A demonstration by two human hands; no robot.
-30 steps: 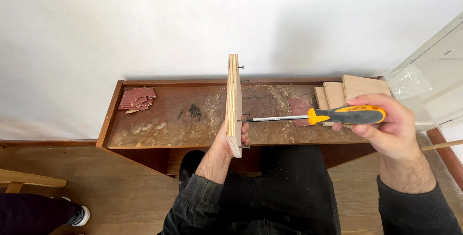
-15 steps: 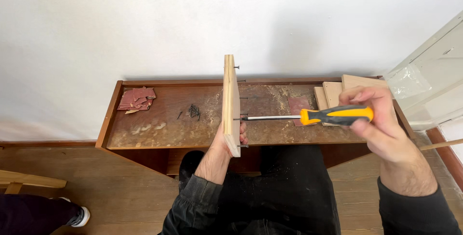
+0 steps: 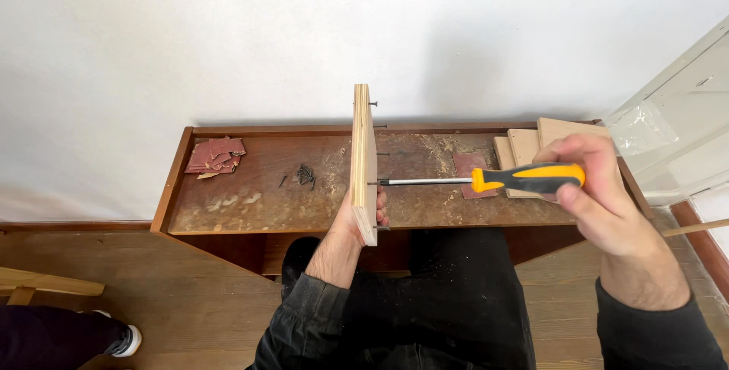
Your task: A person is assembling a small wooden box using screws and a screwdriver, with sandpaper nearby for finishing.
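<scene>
A pale plywood board stands on edge across a low brown wooden bench. My left hand grips the board's near lower end from underneath. My right hand holds a screwdriver with an orange and black handle, lying level. Its steel tip meets a screw in the board's right face, about halfway up. Another screw sticks out near the board's far end.
Red sandpaper pieces lie at the bench's left end, one more sheet right of the board. Loose dark screws sit near the middle. Stacked wood blocks rest at the right. A person's shoe shows bottom left, a white cabinet at right.
My right hand has shifted on the screwdriver handle, fingers rolling over the top of it. The board and my left hand stay where they were.
</scene>
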